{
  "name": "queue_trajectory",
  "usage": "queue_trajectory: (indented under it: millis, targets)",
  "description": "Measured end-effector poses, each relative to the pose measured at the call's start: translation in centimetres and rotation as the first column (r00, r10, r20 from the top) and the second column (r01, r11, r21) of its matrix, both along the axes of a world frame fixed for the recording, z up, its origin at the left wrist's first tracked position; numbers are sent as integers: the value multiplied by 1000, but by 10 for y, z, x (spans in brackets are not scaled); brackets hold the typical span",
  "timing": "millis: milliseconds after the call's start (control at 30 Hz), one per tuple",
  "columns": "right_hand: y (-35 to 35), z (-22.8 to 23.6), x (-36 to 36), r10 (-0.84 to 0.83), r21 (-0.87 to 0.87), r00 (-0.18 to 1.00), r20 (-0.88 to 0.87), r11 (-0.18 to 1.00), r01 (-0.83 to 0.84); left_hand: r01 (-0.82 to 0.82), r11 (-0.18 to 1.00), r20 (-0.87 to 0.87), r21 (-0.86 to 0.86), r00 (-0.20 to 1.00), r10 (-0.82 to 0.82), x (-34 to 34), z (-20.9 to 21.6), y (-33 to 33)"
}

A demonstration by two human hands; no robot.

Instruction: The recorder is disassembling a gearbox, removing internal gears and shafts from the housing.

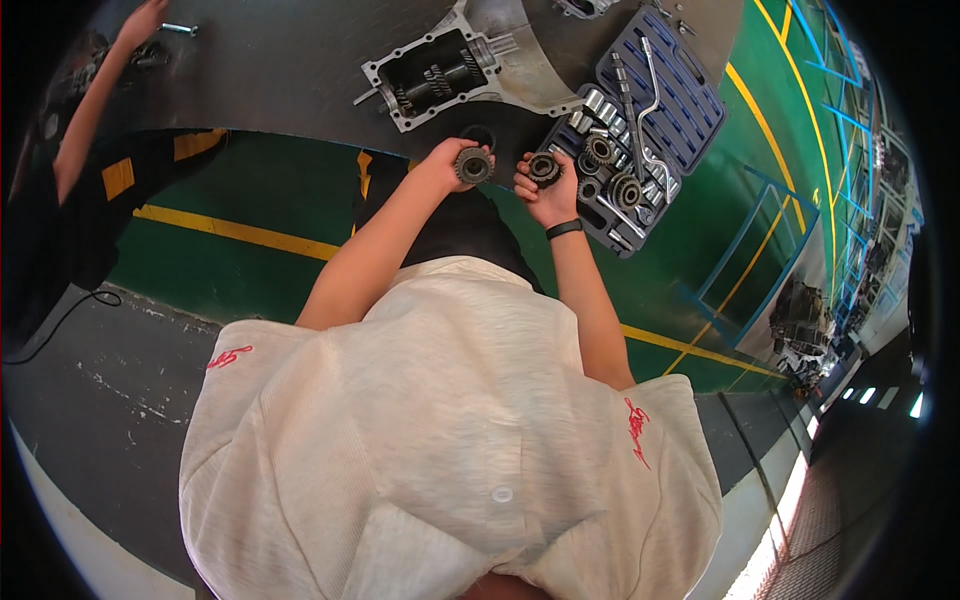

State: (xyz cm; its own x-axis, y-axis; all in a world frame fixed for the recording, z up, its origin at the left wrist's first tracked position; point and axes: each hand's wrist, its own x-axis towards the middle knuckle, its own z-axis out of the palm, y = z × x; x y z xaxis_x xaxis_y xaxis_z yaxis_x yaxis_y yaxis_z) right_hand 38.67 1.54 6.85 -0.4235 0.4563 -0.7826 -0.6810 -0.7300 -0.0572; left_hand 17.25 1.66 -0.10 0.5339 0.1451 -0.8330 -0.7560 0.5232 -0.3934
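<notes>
My left hand (448, 165) is closed around a toothed metal gear (474, 166), its round face turned up toward me. A little to the right, my right hand (550, 195) grips a smaller dark gear (544, 169) with a hole in its middle. The two gears are held apart, near the table's front edge. Just beyond my left hand, a dark ring (478, 135) lies on the table. Next to my right hand, several loose gears (624, 190) rest on top of an opened socket set case (640, 225).
Beyond my hands lies an open gearbox housing (430, 78) with gears and shafts inside. The case's lid (690, 110) holds a ratchet handle (651, 70). At the far left, another person's hand (140, 25) is beside a bolt (179, 29) on the dark table (270, 60).
</notes>
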Motion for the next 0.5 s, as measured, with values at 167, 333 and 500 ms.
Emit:
queue_trajectory:
  millis: [167, 333, 500]
  targets:
    - [2, 17, -7, -12, 110, 990, -143, 993, 28, 75, 990, 75, 121, 994, -85, -21, 51, -10]
    - [2, -13, -16, 272, 160, 772, 575, 888, -432, 106, 984, 127, 145, 984, -125, -46, 72, -30]
    - [0, 34, -55, 274, 251, 718, 640, 808, -533, 87, 994, 104, 65, 990, -93, -81, 93, -43]
